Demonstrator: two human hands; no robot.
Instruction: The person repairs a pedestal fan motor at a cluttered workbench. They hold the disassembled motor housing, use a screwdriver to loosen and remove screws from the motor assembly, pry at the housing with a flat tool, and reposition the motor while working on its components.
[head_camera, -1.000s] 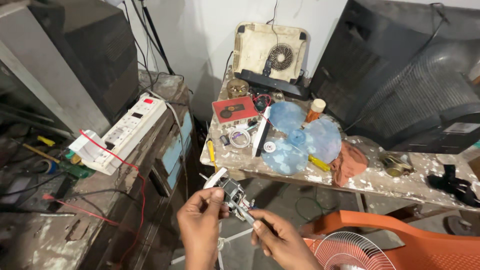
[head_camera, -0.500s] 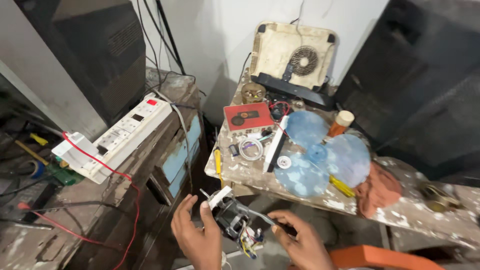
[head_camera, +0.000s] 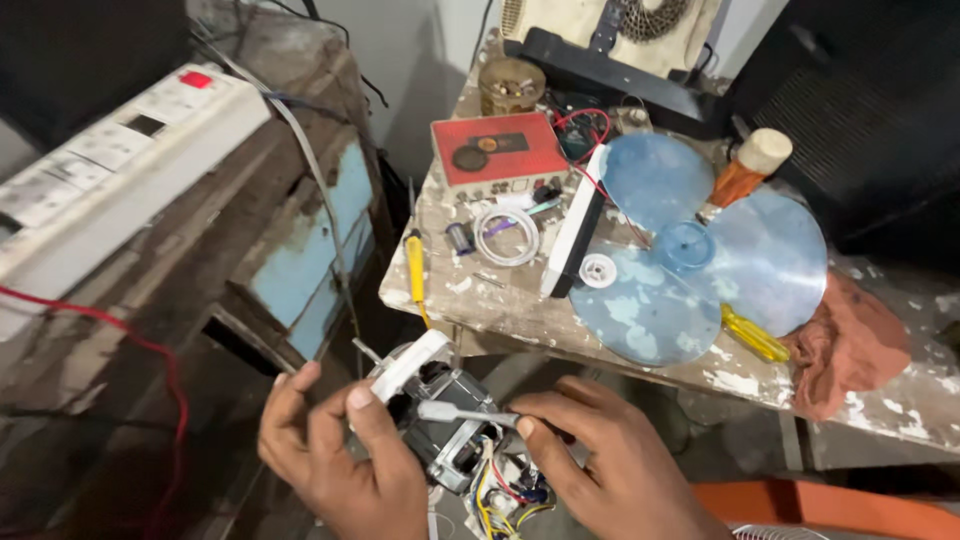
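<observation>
Gripping small motor (head_camera: 445, 420), red box (head_camera: 497, 152) beyond

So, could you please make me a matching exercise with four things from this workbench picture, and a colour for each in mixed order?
Things:
1. fan blade
2. small box
3. power strip
4. rag

Colours:
a. white
b. dull orange-pink
c. light blue
d. red

Pairs: 1-c, 2-d, 3-a, 4-b
</observation>
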